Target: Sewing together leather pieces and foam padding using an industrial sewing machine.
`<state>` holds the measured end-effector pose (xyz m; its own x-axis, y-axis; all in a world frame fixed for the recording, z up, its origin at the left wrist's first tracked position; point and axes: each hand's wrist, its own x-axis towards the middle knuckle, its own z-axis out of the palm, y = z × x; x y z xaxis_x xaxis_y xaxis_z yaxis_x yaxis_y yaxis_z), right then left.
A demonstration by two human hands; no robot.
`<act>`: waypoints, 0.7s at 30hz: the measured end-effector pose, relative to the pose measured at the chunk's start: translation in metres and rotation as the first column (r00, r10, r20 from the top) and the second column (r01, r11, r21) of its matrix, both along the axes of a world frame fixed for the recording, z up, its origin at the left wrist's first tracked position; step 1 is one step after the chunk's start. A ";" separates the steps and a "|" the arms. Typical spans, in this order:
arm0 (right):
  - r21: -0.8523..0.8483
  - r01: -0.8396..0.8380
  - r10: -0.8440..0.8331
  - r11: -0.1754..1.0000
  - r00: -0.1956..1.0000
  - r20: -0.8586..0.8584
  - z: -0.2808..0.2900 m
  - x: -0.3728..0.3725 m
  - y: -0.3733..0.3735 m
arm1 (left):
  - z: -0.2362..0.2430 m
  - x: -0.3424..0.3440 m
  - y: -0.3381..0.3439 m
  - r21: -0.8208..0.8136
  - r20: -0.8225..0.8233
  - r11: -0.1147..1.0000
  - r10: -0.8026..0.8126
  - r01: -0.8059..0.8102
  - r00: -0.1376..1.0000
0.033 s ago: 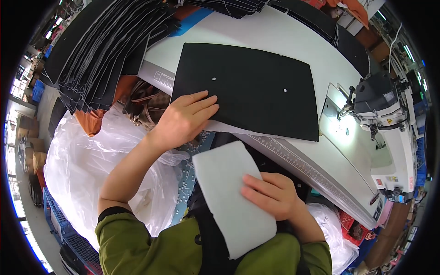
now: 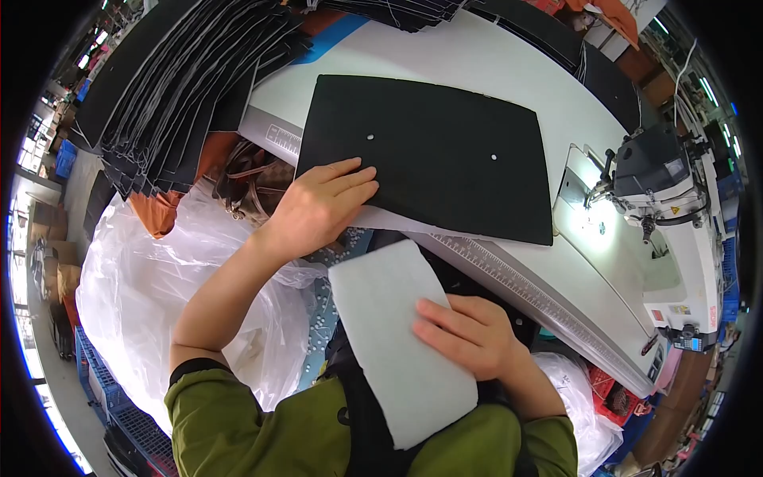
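Observation:
A black fabric panel (image 2: 433,171) with two small round holes lies on the white sewing table, its near edge reaching over the table's front edge. My left hand (image 2: 318,207) rests on the panel's near left corner, fingers stretched out flat, its thumb mostly hidden. Closer to me, my right hand (image 2: 469,338) holds a white padding sheet (image 2: 397,342) by its right side. The fingers lie across its upper face, and the thumb is hidden beneath. The sheet is tilted above my lap, apart from the black panel.
A sewing machine (image 2: 660,183) with its lamp lit stands on the right of the table (image 2: 580,278). Black cut pieces (image 2: 183,87) are stacked at the far left. Clear plastic bags (image 2: 191,302) bulge below them, beside a blue crate (image 2: 131,421). A ruler strip (image 2: 509,278) runs along the table's front edge.
My right hand and the white padding sheet have shifted slightly to the left and up. My left hand and the black panel stay in place.

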<state>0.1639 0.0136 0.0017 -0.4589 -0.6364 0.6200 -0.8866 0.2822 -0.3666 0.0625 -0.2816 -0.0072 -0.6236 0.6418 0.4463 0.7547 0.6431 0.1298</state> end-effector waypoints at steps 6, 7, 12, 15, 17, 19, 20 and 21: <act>0.124 0.211 -0.181 0.969 0.959 -0.217 0.010 -0.050 -0.012 | 0.025 -0.002 -0.003 0.179 0.307 0.983 -0.023 -0.034 0.951; 0.170 0.252 -0.206 0.953 0.946 -0.250 0.013 -0.056 -0.018 | 0.031 0.000 -0.001 0.185 0.309 0.982 -0.018 -0.041 0.951; 0.303 0.391 -0.269 0.869 0.887 -0.374 0.026 -0.083 -0.046 | 0.050 0.004 0.007 0.214 0.306 0.976 -0.027 -0.041 0.952; 0.354 0.340 -0.211 0.871 0.911 -0.355 0.019 -0.100 -0.057 | 0.055 0.002 0.004 0.230 0.364 0.971 -0.027 -0.062 0.931; 0.331 0.324 -0.204 0.886 0.915 -0.349 0.009 -0.110 -0.058 | 0.054 0.000 0.001 0.187 0.319 0.981 -0.009 -0.054 0.948; 0.301 0.281 -0.180 0.911 0.930 -0.322 0.000 -0.115 -0.054 | 0.051 0.002 0.001 0.109 0.243 0.993 0.024 -0.052 0.970; 0.286 0.260 -0.169 0.922 0.937 -0.307 -0.002 -0.116 -0.054 | 0.049 0.001 0.001 0.070 0.205 0.996 0.037 -0.052 0.978; 0.287 0.260 -0.168 0.922 0.937 -0.306 -0.002 -0.115 -0.055 | 0.044 0.001 0.003 0.071 0.206 0.996 0.037 -0.053 0.978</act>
<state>0.0494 -0.0414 -0.0006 -0.4501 -0.7257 0.5203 -0.8432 0.5372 0.0199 0.0635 -0.2789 0.0364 -0.7339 0.5805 0.3528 0.6780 0.6579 0.3278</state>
